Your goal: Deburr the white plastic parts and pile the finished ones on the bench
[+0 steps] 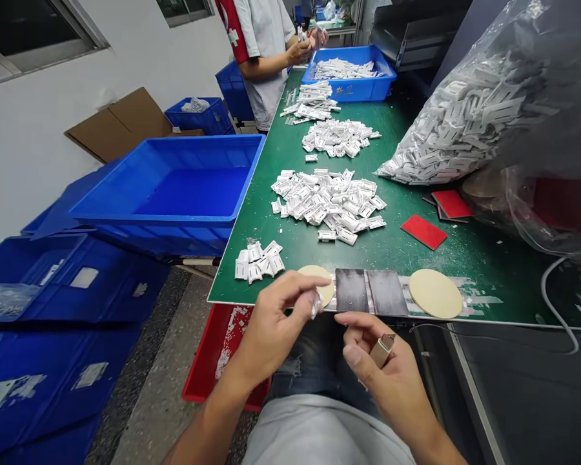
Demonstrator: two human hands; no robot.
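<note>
My left hand (275,326) pinches a small white plastic part (315,303) between thumb and fingers, just over the table's front edge. Partly behind that hand lies a round cream disc (325,289). My right hand (392,371), palm up with curled fingers, holds a small brownish metal-looking piece (382,350); its exact kind does not show. Two dark grey flat pads (351,290) lie along the edge beyond my hands, with a second cream disc (434,293) to their right. A small group of white parts (259,261) sits left of the first disc.
Larger heaps of white parts (326,200) spread over the green table (285,255). A full clear bag (469,123) and red pads (423,232) are at right. A blue bin (174,219) stands left, a red tray (196,374) below. Another person (266,61) works by a blue crate (363,89).
</note>
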